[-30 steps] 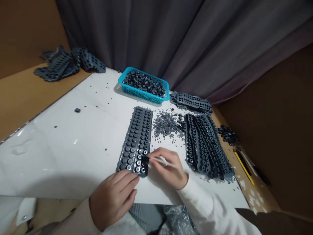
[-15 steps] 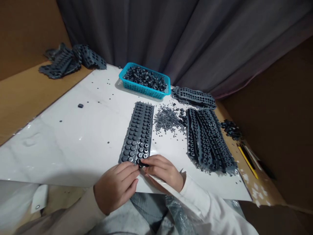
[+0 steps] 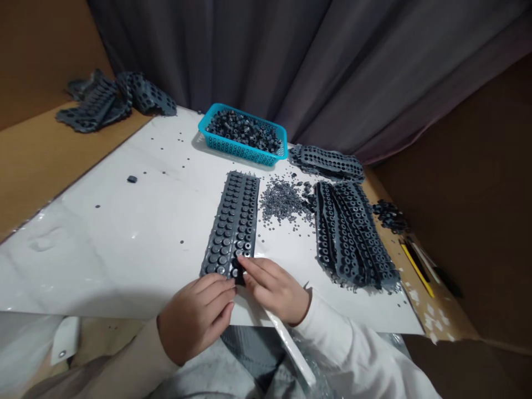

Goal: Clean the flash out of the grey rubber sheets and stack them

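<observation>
Atop studded sheet point(image 3: 233, 213), left hand point(image 3: 198, 315) rests; narrow right grip point(image 3: 277, 290) holds white stick point(image 3: 292, 349).

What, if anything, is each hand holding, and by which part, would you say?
The right hand holds a white stick where it passes under the palm, exact grip hidden; the left hand rests on the near end of the grey studded sheet.

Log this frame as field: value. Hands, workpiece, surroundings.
left hand: fingers on near edge of studded sheet
right hand: fingertips at sheet's near right part; white stick extends from beneath
basket: turquoise, holding small dark pieces, beyond sheet
right of sheet: disc pile, then sheet stack
far left: crumpled sheets
</observation>
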Available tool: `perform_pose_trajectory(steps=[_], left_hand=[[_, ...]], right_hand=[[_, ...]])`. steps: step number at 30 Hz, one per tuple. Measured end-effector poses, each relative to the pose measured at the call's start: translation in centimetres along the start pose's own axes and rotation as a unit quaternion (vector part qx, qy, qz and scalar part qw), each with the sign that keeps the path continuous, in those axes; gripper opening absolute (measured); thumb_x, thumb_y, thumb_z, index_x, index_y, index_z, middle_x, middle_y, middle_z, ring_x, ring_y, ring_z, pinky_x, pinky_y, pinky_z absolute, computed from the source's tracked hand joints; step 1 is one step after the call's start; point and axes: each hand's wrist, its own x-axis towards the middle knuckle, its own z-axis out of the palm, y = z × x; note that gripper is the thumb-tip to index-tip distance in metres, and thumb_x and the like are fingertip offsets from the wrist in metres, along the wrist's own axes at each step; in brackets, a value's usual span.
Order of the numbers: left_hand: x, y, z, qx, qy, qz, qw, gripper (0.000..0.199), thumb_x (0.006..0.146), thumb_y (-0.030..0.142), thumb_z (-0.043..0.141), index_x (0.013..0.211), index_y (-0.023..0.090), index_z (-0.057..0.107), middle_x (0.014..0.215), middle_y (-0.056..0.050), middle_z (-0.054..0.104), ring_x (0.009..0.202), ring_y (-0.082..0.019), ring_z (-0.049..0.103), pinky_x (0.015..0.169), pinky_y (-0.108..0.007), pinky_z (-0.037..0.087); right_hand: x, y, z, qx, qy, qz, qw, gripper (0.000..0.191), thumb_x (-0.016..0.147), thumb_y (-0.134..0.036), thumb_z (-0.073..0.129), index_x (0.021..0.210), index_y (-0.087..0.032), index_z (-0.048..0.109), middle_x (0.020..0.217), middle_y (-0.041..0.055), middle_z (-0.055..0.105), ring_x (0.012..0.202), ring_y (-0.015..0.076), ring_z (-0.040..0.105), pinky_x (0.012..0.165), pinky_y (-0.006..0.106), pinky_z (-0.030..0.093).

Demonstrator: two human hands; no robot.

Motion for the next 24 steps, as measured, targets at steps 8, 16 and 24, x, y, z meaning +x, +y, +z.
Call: perform_pose_trajectory(steps=[8, 16, 24], left_hand=[[-0.09, 0.03, -0.09, 0.008, 0.002, 0.013, 1.000, 0.022, 0.086, 0.009, 0.045, 0.099, 0.013, 0.062, 0.094, -0.008, 0.068, 0.090, -0.021, 0.061, 0.080, -0.035, 0.053], [0.04, 0.07, -0.04, 0.009, -0.001, 0.024, 1.000, 0.024, 0.086, 0.007, 0.043, 0.101, 0.012, 0.062, 0.095, -0.009, 0.068, 0.095, -0.022, 0.061, 0.082, -0.035, 0.054], [-0.14, 0.14, -0.04, 0.014, 0.008, 0.033, 0.999, 0.024, 0.086, 0.007, 0.043, 0.098, 0.011, 0.062, 0.095, -0.009, 0.069, 0.095, -0.021, 0.063, 0.084, -0.034, 0.055]], right_hand=[[-0.63, -0.24, 0.31, 0.172, 0.003, 0.114, 0.978, 0.008, 0.088, -0.020, 0.056, 0.095, -0.015, 0.057, 0.120, 0.0141, 0.062, 0.120, 0.0199, 0.052, 0.095, 0.037, 0.051], [-0.74, -0.24, 0.22, 0.180, -0.002, 0.096, 0.979, 0.011, 0.090, -0.021, 0.052, 0.096, -0.014, 0.058, 0.121, 0.0151, 0.062, 0.124, 0.0197, 0.048, 0.097, 0.037, 0.051], [-0.32, -0.07, 0.30, 0.086, 0.001, 0.030, 0.996, 0.006, 0.089, -0.016, 0.053, 0.091, -0.013, 0.058, 0.114, 0.0154, 0.065, 0.120, 0.0212, 0.052, 0.095, 0.038, 0.052]])
